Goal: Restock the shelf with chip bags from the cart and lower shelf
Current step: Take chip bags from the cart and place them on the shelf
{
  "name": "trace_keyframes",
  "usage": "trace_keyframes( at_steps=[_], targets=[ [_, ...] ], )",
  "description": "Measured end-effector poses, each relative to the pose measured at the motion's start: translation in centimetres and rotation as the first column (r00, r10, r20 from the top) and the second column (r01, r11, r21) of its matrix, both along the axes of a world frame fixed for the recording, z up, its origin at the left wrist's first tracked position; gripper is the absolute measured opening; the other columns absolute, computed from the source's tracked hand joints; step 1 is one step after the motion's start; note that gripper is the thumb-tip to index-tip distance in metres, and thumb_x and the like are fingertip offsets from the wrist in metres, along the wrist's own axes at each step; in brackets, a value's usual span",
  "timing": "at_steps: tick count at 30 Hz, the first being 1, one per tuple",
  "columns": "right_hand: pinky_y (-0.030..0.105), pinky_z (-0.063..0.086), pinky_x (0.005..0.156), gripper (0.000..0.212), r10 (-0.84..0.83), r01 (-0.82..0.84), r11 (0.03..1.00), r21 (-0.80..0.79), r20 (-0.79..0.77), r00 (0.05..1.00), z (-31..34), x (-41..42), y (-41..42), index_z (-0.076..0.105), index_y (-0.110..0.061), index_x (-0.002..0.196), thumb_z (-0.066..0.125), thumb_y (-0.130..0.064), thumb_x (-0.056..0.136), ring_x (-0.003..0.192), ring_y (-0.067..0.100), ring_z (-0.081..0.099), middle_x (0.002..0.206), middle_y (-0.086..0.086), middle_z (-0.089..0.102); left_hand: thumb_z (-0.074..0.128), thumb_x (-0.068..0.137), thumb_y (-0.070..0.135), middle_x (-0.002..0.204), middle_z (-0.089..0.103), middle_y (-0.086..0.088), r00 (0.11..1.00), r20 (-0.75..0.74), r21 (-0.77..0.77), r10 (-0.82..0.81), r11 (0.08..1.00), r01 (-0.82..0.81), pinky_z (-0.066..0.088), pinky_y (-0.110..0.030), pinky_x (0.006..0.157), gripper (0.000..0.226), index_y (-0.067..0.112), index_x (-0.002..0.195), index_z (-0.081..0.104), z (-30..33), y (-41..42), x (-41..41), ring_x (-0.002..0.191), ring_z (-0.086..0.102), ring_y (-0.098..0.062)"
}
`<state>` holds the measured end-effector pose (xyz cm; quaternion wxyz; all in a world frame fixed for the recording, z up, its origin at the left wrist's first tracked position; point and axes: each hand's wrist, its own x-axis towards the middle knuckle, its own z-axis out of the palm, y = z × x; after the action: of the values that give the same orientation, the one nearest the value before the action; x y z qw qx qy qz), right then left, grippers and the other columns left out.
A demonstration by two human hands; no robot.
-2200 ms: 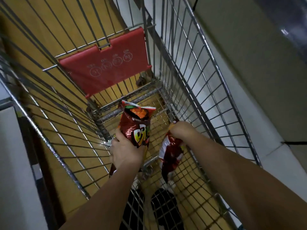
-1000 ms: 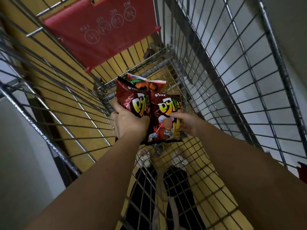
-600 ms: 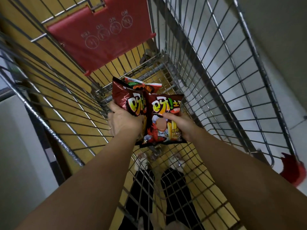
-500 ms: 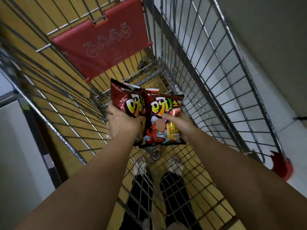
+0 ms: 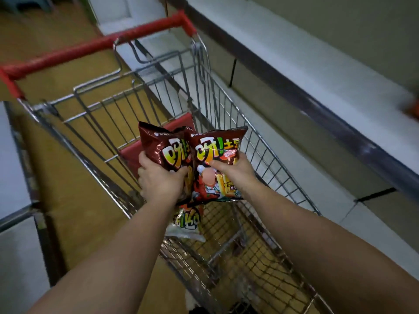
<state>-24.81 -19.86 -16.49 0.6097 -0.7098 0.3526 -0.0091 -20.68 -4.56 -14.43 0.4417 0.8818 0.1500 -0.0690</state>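
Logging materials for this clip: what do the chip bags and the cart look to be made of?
Chip bags: probably glossy printed plastic film, given the sheen and crinkled top edges. Cart: bare metal wire grid, dully reflective; its handle appears sleeved in red plastic, though motion blur leaves that uncertain.

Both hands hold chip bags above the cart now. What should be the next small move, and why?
Probably carry both bags right, toward the white shelf. The left hand grips one chip bag, the right hand the other, both already above the cart rim. A third bag hangs lower; keep the grip firm.
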Motion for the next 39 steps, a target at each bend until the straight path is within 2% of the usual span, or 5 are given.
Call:
trace_keyframes(
  at_steps=[6, 12, 24, 31, 39],
  targets=[
    [0.037, 0.044, 0.098, 0.067, -0.049, 0.072, 0.990, -0.123, 0.179, 0.983, 8.7, 0.4, 0.0, 0.045, -0.016, 0.127, 0.080, -0.030, 0.071, 0.107, 0.016, 0.058, 0.113, -0.006, 0.060, 0.087, 0.062, 0.031, 0.134, 0.050, -0.010, 0.983, 0.179, -0.120, 0.037, 0.993, -0.016, 0.040, -0.055, 0.101, 0.100, 0.018, 0.142, 0.028, 7.0, -0.9, 1.3, 0.125, 0.048, -0.032],
    [0.044, 0.046, 0.097, 0.071, -0.036, 0.117, 0.959, -0.258, 0.298, 0.954, 17.7, -0.7, -1.5, 0.041, -0.017, 0.128, 0.078, -0.038, 0.071, 0.112, 0.022, 0.057, 0.123, 0.001, 0.059, 0.086, 0.061, 0.033, 0.132, 0.052, -0.008, 0.931, 0.356, -0.234, 0.076, 0.972, 0.010, 0.042, -0.052, 0.100, 0.098, 0.019, 0.140, 0.030, 14.3, -2.6, 0.2, 0.123, 0.050, -0.030],
    [0.047, 0.046, 0.097, 0.078, -0.022, 0.290, 0.880, -0.376, 0.579, 0.815, 33.1, -12.5, -5.0, 0.038, -0.017, 0.130, 0.079, -0.040, 0.068, 0.113, 0.021, 0.056, 0.125, 0.000, 0.055, 0.082, 0.070, 0.031, 0.138, 0.046, -0.008, 0.779, 0.627, -0.345, 0.019, 0.903, 0.255, 0.038, -0.047, 0.106, 0.097, 0.019, 0.145, 0.021, 29.5, -6.1, -9.9, 0.128, 0.044, -0.029],
    [0.040, 0.046, 0.096, 0.077, -0.050, 0.423, 0.799, -0.427, 0.654, 0.755, 40.2, -21.1, -7.0, 0.041, -0.016, 0.130, 0.079, -0.041, 0.068, 0.112, 0.019, 0.056, 0.122, -0.001, 0.057, 0.083, 0.069, 0.027, 0.134, 0.049, -0.007, 0.700, 0.714, -0.397, -0.030, 0.806, 0.439, 0.042, -0.043, 0.102, 0.092, 0.016, 0.140, 0.025, 35.8, -8.7, -15.8, 0.122, 0.049, -0.027],
    [0.035, 0.046, 0.087, 0.057, -0.171, 0.594, 0.638, -0.490, 0.662, 0.729, 45.6, -30.0, -10.9, 0.043, -0.021, 0.106, 0.078, -0.045, 0.068, 0.098, 0.018, 0.056, 0.102, -0.004, 0.055, 0.085, 0.064, 0.025, 0.130, 0.051, -0.007, 0.635, 0.751, -0.403, -0.181, 0.636, 0.659, 0.042, -0.047, 0.103, 0.095, 0.015, 0.140, 0.028, 40.9, -14.3, -20.9, 0.120, 0.051, -0.027]
  ],
)
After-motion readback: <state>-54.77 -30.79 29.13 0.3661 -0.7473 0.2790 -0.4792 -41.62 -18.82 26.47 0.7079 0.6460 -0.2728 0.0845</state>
